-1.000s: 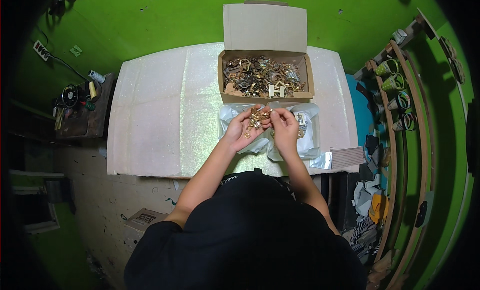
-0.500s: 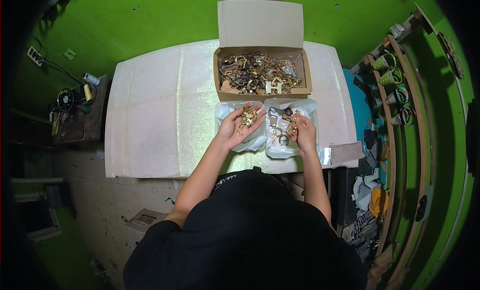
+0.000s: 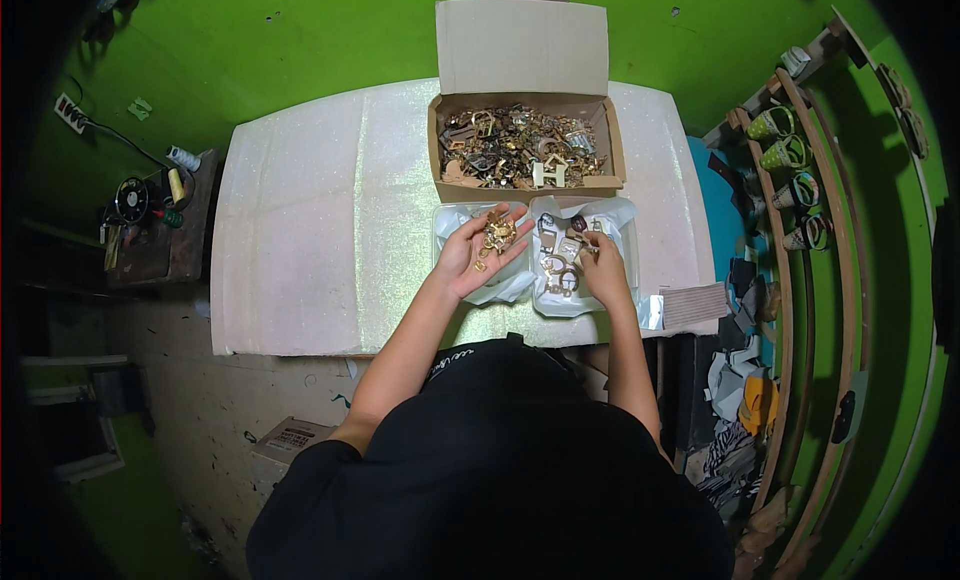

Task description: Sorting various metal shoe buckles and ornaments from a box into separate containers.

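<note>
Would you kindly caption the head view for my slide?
Left hand cups small brass fittings; right hand rests on white plastic bag.

An open brown cardboard box (image 3: 527, 175) was set at the far middle of the tabletop (image 3: 300, 240), its plain lid flap stood upright behind it and its inside filled with small metal fittings. Just in front of it, touching its near wall, two clear plastic bags (image 3: 590, 220) were spread side by side, pale and crinkled, with metal pieces laid on them. A small silvery packet (image 3: 652, 312) was seen at the tabletop's near right edge, beside a ribbed grey card (image 3: 697, 304). On the floor below the near left corner, a small brown carton (image 3: 290, 440) bearing a white label was lying.
</note>
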Tool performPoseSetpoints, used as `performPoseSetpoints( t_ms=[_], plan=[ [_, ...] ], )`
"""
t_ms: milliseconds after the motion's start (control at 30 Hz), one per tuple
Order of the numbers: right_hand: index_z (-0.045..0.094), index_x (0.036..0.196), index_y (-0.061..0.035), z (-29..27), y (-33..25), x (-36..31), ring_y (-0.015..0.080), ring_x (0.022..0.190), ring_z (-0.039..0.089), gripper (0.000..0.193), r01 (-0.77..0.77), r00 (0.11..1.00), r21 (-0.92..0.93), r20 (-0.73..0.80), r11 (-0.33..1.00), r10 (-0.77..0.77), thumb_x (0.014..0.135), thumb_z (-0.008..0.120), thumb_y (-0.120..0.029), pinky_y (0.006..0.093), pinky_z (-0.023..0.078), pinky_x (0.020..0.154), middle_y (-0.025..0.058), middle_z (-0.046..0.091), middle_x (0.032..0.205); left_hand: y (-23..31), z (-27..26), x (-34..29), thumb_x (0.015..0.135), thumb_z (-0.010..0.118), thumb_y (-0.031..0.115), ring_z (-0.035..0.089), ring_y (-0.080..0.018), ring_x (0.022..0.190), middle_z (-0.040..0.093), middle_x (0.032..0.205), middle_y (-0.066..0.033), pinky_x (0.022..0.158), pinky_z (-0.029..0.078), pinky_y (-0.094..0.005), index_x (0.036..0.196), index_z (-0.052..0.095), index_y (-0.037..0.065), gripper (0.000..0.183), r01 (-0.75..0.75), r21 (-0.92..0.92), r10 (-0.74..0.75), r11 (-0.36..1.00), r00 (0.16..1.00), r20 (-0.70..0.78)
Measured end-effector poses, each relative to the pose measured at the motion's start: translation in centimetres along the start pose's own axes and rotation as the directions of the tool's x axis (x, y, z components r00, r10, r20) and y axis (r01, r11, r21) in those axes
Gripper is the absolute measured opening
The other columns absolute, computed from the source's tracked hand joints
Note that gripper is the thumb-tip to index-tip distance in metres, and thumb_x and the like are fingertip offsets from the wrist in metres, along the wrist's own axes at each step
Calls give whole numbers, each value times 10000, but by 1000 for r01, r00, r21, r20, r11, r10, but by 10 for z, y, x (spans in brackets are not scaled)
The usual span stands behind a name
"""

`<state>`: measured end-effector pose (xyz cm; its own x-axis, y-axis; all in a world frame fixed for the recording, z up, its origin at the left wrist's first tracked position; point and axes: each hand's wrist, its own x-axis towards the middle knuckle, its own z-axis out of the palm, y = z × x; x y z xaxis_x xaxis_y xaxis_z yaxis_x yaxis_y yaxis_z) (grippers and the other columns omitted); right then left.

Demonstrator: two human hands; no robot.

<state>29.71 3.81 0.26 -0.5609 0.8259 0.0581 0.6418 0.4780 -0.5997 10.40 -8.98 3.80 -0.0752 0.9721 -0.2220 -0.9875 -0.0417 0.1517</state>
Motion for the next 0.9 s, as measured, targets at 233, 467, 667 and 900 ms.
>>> performPoseSetpoints(
  t_ms=[233,467,667,900],
  plan=[
    [542,960,-36,-24,-74,2,253,815,515,222,121,991,455,0,882,-135,739,520,-50,295,430,715,122,516,895,-4,1,-1,883,314,174,372,-288,1163,368,1262,-144,971,315,-415,1184,379,44,334,15,15,-15,1000,1000,25],
    [580,900,-50,-15,-104,5,228,731,523,196,427,902,252,-54,869,-428,704,590,-47,321,415,660,87,495,764,-5,-5,-2,889,302,180,452,-271,1082,398,1239,-152,933,357,-400,1203,357,44,347,12,45,-16,999,995,94],
    [587,899,-62,-12,-108,5,251,741,520,220,495,866,201,-39,845,-498,683,626,-81,338,416,669,82,503,779,-3,4,-10,894,279,181,475,-255,1048,401,1244,-144,906,372,-380,1202,370,45,348,-25,77,21,997,998,59],
    [562,809,-60,-11,-104,8,261,769,509,159,574,814,199,-31,794,-580,681,625,-129,353,403,676,72,504,788,-4,-2,-8,896,259,167,416,-258,1120,381,1254,-165,940,343,-376,1160,388,30,324,-34,11,33,999,995,96]
  ],
)
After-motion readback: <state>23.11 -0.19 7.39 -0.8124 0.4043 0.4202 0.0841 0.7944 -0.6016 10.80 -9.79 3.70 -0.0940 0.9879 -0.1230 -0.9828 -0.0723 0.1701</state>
